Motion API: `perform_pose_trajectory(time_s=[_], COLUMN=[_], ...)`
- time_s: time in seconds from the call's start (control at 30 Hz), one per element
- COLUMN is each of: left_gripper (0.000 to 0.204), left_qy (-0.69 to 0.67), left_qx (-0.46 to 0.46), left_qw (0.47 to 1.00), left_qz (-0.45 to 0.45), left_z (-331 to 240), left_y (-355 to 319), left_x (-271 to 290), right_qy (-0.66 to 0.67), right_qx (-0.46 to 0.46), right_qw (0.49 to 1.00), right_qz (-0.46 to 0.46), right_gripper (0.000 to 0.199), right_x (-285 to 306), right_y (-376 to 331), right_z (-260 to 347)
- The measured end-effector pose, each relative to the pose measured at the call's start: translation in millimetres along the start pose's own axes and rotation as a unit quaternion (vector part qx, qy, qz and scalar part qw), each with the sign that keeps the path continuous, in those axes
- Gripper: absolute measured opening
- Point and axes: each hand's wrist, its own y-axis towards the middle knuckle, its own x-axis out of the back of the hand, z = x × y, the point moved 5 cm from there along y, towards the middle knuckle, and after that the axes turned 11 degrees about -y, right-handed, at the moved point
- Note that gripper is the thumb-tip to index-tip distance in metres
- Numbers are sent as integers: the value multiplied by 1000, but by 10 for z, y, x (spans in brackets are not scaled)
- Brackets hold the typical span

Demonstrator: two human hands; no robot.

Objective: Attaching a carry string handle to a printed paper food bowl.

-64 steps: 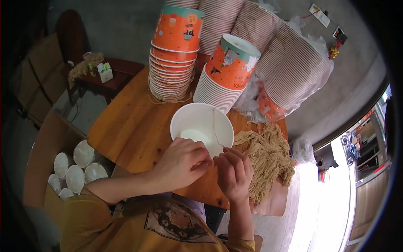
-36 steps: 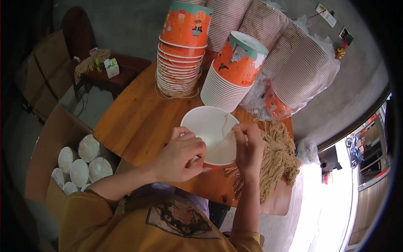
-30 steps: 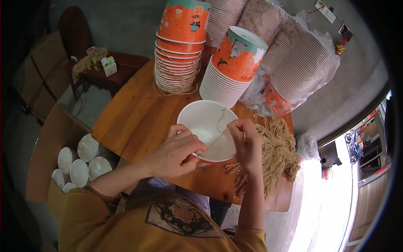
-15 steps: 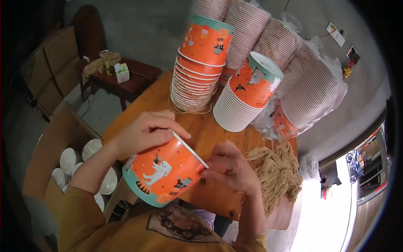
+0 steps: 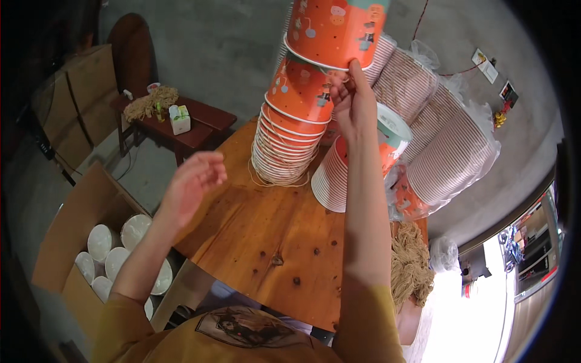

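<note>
Right hand [image 5: 356,112] pinching orange bucket [image 5: 333,36] by its rim, some fingertips hiding | bucket hanging rim-down over bucket stack [image 5: 289,142], upper edge cutting off its base; contact remaining unclear | left hand [image 5: 192,186] hovering, fingers loosely parting, near table [image 5: 266,242] | right forearm covering part of neighbouring stack [image 5: 330,179]

A small workshop, it seems: bucket stacks [image 5: 287,150] and a cord heap [image 5: 411,263] on a wooden table [image 5: 284,233], a carton [image 5: 63,242] of tubs [image 5: 116,260] at left.
</note>
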Motion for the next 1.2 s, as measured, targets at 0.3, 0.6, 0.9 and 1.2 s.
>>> perform_pose_trajectory(time_s=[0.3, 0.6, 0.9, 1.2], left_gripper=[23, 23, 53, 60], left_qy=[-56, -31, 62, 275], left_qx=[113, 144, 118, -79], left_qw=[991, 989, 980, 957], left_qz=[-34, 24, 147, 45], left_z=[589, 1047, 1757, 1690], left_y=[-277, -136, 696, 1336], left_x=[183, -120, -1142, -1459], right_qy=[-48, -823, -758, -702], right_qx=[-168, 331, 236, 316], right_qw=[982, 426, 604, 632], right_qz=[-67, -178, -71, -92], right_gripper=[25, 27, 17, 15], right_x=[473, 647, 1071, 963], right_y=[-144, -828, -727, -925], right_z=[-897, 532, 796, 1466])
